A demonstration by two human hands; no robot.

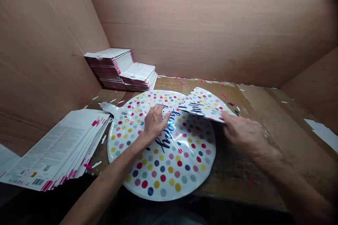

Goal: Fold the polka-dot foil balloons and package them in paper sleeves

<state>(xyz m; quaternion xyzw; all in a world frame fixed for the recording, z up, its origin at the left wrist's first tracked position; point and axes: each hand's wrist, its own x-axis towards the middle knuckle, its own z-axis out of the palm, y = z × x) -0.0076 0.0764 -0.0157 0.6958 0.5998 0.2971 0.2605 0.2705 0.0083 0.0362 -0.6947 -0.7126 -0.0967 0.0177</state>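
A round, flat foil balloon (169, 172) with coloured dots and dark blue lettering lies on the cardboard-covered table, its neck pointing to the upper left. On its middle rests my left hand (156, 121), fingers bent and apart, holding nothing. My right hand (241, 130) is to the right, slightly blurred, with its fingers pinched on the edge of a folded dotted foil piece (208, 103). That piece is raised over the balloon's upper right part and carries similar lettering. Whether it is a separate sheet or part of the balloon, I cannot tell.
Two stacks of folded white and pink cards (108, 68) stand at the back left. A fanned pile of printed cards (60, 144) lies at the left front. Wooden walls (206, 24) enclose the table (266, 112). Paper scraps are scattered about, with a white sheet (323, 133) at the right.
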